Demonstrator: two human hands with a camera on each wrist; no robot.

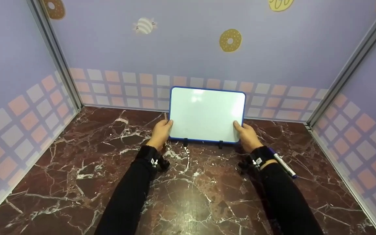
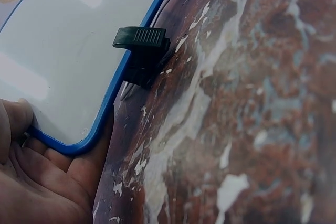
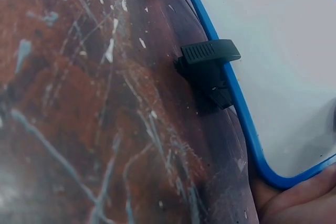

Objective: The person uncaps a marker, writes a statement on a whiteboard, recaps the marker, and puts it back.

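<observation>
So that it is apparently kept steady, a whiteboard [image 1: 207,114] over the table [image 1: 90,195] is pinched at opposite sides by the fingers [image 2: 88,169] of the left hand [image 1: 160,133] and right hand [image 1: 248,137].

One whiteboard [image 1: 207,115], two clips [image 1: 221,144]

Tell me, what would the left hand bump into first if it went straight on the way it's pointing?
The left hand, holding the whiteboard, would probably meet the patterned back wall first; how deep the gap is, I can't tell.
</observation>
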